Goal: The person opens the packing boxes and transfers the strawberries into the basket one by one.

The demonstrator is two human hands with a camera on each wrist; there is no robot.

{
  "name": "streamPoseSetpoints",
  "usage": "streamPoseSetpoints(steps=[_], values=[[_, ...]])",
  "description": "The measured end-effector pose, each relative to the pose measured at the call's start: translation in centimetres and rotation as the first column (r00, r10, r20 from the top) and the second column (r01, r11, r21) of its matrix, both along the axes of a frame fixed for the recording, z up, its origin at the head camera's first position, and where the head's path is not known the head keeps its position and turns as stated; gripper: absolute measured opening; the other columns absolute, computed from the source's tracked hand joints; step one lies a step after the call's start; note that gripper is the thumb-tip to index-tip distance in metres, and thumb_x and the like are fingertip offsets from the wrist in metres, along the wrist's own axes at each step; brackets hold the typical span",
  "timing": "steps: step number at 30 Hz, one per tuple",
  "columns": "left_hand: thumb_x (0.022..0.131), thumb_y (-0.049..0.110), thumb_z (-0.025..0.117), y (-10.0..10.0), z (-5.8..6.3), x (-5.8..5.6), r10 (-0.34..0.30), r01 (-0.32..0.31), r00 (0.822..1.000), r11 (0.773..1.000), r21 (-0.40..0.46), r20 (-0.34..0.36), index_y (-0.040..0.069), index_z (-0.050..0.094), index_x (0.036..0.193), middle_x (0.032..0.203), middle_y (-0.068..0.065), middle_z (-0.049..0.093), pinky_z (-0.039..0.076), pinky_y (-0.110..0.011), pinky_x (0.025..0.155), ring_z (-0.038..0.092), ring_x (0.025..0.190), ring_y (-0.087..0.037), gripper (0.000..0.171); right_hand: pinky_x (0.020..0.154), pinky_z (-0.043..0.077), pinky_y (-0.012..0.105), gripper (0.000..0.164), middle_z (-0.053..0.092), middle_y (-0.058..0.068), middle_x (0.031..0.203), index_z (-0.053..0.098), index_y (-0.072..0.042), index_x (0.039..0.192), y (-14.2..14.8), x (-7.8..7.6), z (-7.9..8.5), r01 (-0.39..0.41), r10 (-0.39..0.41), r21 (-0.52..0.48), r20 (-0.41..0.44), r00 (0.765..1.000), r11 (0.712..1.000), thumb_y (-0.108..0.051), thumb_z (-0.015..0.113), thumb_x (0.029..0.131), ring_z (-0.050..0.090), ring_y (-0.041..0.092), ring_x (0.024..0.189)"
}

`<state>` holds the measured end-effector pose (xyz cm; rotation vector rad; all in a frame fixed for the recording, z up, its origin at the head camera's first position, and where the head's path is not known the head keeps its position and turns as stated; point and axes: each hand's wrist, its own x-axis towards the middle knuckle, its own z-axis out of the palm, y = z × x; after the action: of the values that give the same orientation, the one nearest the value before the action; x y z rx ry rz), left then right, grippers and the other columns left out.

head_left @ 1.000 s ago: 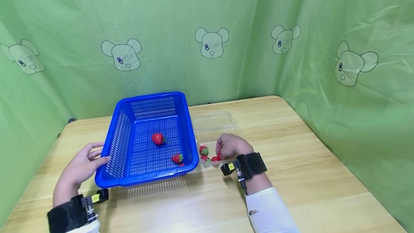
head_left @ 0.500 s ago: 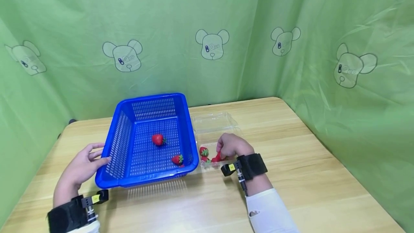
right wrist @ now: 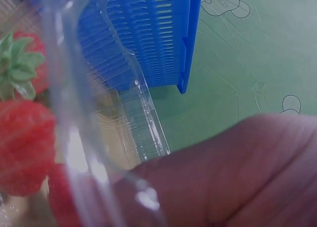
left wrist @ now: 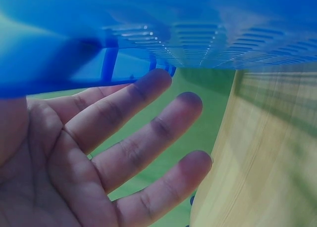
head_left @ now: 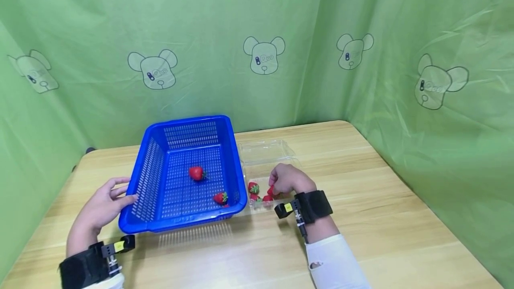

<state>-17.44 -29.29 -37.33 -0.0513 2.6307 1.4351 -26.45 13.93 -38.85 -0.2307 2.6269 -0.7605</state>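
A blue plastic basket (head_left: 188, 224) with perforated walls stands at centre left, strawberries lying in it, such as this strawberry (head_left: 196, 173). My left hand (head_left: 100, 203) holds its left rim, thumb over the top. The other fingers (left wrist: 133, 153) spread below the rim in the left wrist view. Right of the basket lies an open clear plastic clamshell box (head_left: 257, 171). Inside it my right hand (head_left: 290, 178) pinches a red strawberry (head_left: 271, 190), partly hidden by the fingers. Beside the fingertips lie more strawberries, among them a green-leaved strawberry (head_left: 253, 187) and another strawberry (head_left: 267, 199).
Everything rests on a light wooden table (head_left: 385, 217). Its back and sides are bounded by a green curtain (head_left: 209, 21) printed with bear heads. The box's raised lid (head_left: 267, 150) lies toward the back. Each wrist wears a black strap with a small camera.
The right hand's pinched strawberry has lifted slightly and come apart from the strawberry below it, which shows more now. The left hand and the basket stay where they were.
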Motion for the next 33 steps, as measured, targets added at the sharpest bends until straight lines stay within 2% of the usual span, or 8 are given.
streamPoseSetpoints(steps=[14, 33], values=[[0.097, 0.02, 0.055, 0.03, 0.3, 0.11, -0.003, 0.003, 1.0, 1.0, 0.002, -0.002, -0.008, 0.023, 0.142, 0.136, -0.041, 0.039, 0.05, -0.056, 0.092, 0.05, 0.117, -0.048, 0.061, 0.052, 0.046, 0.027, 0.016, 0.065, 0.006, 0.075, 0.063, -0.008, 0.08, -0.04, -0.03, 0.08, 0.02, -0.02, -0.011, -0.047, 0.999, 1.0, 0.004, 0.07, 0.072, 0.058, 0.02, 0.064], [0.096, 0.02, 0.055, 0.14, 0.28, 0.17, 0.003, -0.003, 1.0, 1.0, 0.002, 0.004, -0.006, 0.024, 0.141, 0.137, -0.041, 0.04, 0.05, -0.055, 0.093, 0.05, 0.118, -0.048, 0.061, 0.051, 0.044, 0.026, 0.014, 0.064, 0.006, 0.076, 0.064, -0.008, 0.08, -0.25, 0.13, 0.73, 0.013, -0.015, -0.023, -0.068, 0.998, 1.0, 0.002, 0.07, 0.072, 0.056, 0.02, 0.064]])
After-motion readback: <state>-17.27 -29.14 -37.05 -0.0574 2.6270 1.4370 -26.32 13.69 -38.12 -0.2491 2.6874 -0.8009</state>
